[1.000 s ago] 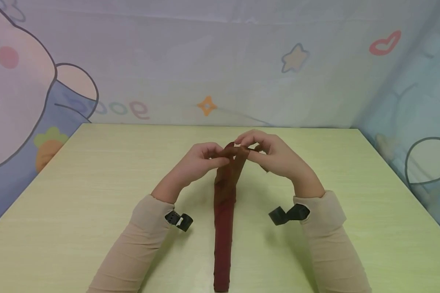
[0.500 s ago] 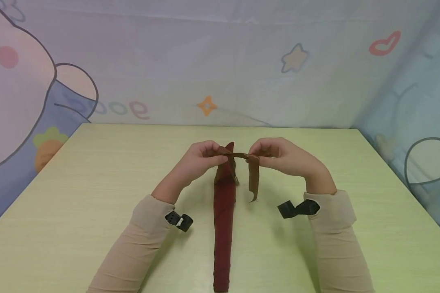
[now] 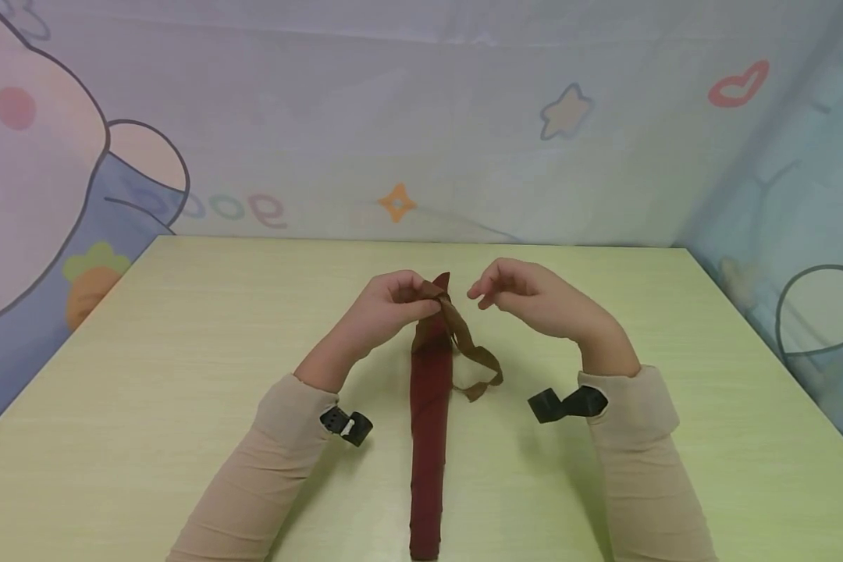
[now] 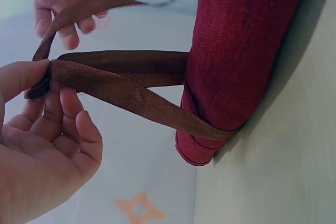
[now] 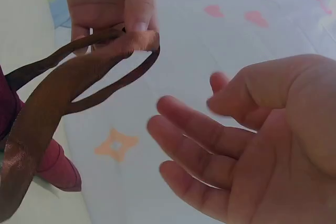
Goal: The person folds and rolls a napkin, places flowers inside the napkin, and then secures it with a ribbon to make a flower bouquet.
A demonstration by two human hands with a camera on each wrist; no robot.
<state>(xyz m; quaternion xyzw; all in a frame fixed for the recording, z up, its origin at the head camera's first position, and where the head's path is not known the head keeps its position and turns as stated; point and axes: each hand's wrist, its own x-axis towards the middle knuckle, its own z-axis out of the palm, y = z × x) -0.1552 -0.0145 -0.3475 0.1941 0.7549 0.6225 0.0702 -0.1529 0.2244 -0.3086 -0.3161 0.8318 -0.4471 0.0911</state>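
Observation:
A long dark-red rolled or folded cloth bundle [image 3: 430,437] lies lengthwise on the table, its far end under the hands. A brown ribbon [image 4: 126,87] passes round the bundle near that end and rises from it. Between thumb and index finger my left hand [image 3: 396,300] pinches the ribbon where its strands meet, above the cloth. From this pinch one loose ribbon tail [image 3: 474,351] droops to the right of the bundle. My right hand [image 3: 534,300] hovers right of the ribbon, fingers loosely bent and holding nothing; in the right wrist view its fingers [image 5: 199,156] are spread.
The pale yellow-green table [image 3: 183,375] ends at a printed backdrop cloth [image 3: 323,117] along its back edge. A black wrist camera mount [image 3: 347,425] sits at the left cuff, and another black mount [image 3: 567,403] at the right cuff.
My right hand has drawn the ribbon rightward and then let it go; the tail now hangs in a curve beside the bundle. My left hand keeps its pinch in almost the same place.

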